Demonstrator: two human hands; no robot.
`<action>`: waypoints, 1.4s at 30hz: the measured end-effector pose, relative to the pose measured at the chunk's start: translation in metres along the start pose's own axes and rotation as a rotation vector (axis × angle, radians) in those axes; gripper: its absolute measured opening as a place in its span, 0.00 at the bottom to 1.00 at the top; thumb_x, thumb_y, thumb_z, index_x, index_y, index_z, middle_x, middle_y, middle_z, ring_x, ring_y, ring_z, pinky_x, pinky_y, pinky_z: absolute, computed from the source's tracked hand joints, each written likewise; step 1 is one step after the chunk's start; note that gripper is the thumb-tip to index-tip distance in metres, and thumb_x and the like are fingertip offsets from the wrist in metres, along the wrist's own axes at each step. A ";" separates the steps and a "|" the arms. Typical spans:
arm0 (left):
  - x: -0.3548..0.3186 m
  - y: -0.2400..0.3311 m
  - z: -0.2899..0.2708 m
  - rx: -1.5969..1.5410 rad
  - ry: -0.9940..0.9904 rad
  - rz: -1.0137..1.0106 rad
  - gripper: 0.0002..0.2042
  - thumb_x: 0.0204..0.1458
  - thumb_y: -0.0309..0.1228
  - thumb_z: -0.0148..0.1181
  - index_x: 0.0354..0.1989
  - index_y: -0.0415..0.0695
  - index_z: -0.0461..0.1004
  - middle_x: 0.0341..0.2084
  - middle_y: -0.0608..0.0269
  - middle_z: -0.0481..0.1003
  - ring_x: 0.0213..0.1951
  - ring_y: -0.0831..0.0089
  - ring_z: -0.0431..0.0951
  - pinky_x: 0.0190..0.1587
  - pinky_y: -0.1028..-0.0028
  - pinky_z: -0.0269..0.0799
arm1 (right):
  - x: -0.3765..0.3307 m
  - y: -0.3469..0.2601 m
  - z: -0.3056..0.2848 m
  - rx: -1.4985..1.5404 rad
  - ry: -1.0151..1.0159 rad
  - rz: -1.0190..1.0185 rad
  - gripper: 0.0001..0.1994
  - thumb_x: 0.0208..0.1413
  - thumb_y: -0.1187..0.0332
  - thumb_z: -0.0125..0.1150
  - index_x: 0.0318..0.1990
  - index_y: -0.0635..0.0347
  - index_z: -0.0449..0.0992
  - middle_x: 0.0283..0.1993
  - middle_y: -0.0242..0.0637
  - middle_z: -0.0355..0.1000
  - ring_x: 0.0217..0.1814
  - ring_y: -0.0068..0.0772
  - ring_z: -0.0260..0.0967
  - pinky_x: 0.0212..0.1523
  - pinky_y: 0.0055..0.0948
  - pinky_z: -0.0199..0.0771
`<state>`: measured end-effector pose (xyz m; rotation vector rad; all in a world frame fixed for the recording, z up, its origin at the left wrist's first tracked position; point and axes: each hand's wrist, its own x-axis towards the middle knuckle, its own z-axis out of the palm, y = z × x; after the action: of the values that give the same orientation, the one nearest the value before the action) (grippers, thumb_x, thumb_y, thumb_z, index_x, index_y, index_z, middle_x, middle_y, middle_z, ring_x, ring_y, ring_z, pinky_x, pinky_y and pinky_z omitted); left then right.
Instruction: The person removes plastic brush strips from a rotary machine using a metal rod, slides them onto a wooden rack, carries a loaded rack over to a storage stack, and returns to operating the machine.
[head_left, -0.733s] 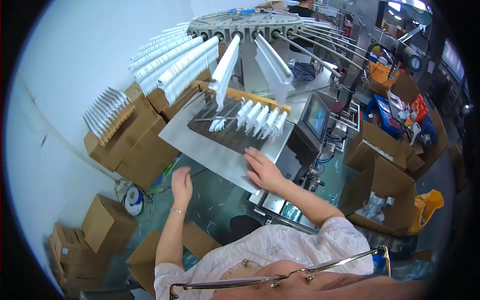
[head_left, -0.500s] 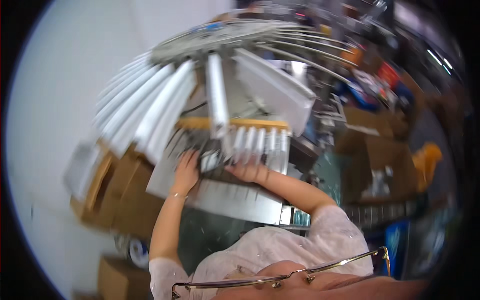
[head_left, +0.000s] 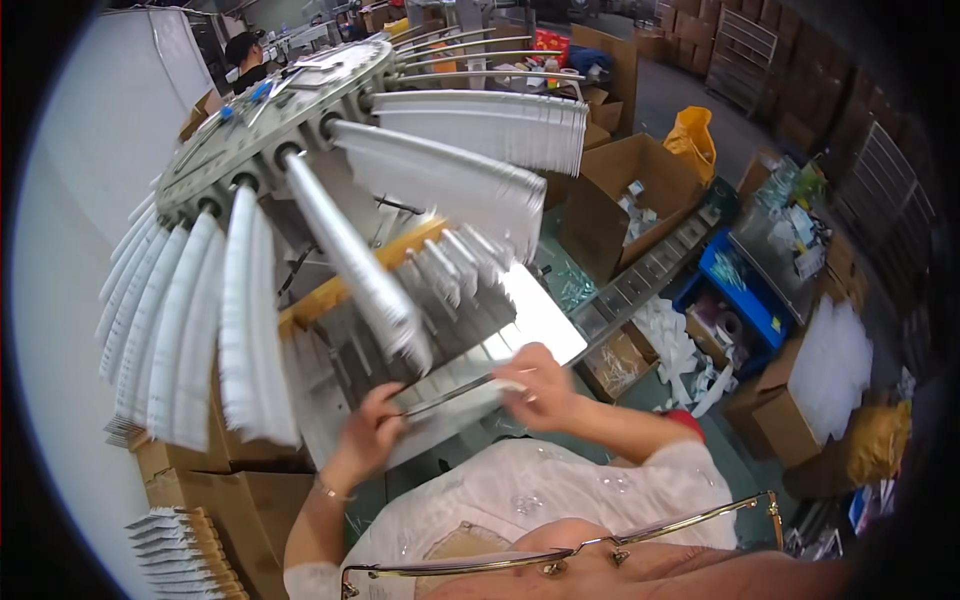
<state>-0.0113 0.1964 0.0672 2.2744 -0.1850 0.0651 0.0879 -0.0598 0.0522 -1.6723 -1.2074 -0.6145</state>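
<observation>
Between my two hands runs a thin dark strip (head_left: 448, 396), with something pale and blurred below it. My left hand (head_left: 372, 432) pinches its left end, and my right hand (head_left: 540, 388) is closed on its right end. Just beyond them lies a metal work table (head_left: 548, 318) with a slotted rack, where several white hanging packets (head_left: 455, 262) stand in a row. A long bundle of white sheets (head_left: 350, 245) on a rod reaches over the rack toward my hands. What exactly the strip belongs to is too blurred to tell.
A round grey rotary plate (head_left: 290, 110) with radiating rods carries white sheet bundles (head_left: 185, 330) on the left and right. Cardboard boxes (head_left: 635, 190), a slatted metal conveyor (head_left: 650, 270) and a blue bin (head_left: 735, 285) stand at the right. Stacked white packets (head_left: 180, 550) lie lower left.
My hands have come back from the rack toward my body and now hold the strip between them. The head view has turned, showing more to the right.
</observation>
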 end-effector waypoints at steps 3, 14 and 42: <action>0.006 0.001 0.021 -0.385 -0.319 0.058 0.21 0.48 0.21 0.45 0.53 0.41 0.55 0.24 0.65 0.68 0.25 0.78 0.68 0.29 0.80 0.65 | -0.022 -0.039 -0.021 -0.364 0.438 0.038 0.17 0.31 0.81 0.54 0.35 0.62 0.66 0.28 0.40 0.62 0.29 0.38 0.58 0.29 0.32 0.58; 0.039 0.075 0.086 -1.298 -0.538 -0.138 0.30 0.50 0.22 0.44 0.60 0.45 0.37 0.32 0.50 0.70 0.32 0.70 0.73 0.35 0.74 0.70 | -0.066 -0.131 0.021 -0.382 0.141 0.365 0.21 0.32 0.76 0.60 0.40 0.60 0.67 0.28 0.37 0.64 0.26 0.38 0.60 0.26 0.32 0.59; 0.078 0.074 0.041 -1.144 -1.180 -0.282 0.26 0.54 0.49 0.35 0.24 0.35 0.68 0.17 0.57 0.69 0.17 0.72 0.66 0.24 0.77 0.64 | -0.063 -0.068 -0.111 0.792 0.567 0.507 0.08 0.52 0.68 0.41 0.27 0.63 0.63 0.19 0.36 0.59 0.17 0.22 0.55 0.16 0.18 0.53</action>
<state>0.0534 0.1092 0.1040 0.9344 -0.3725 -1.2161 0.0155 -0.1829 0.0752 -0.9587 -0.4692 -0.2070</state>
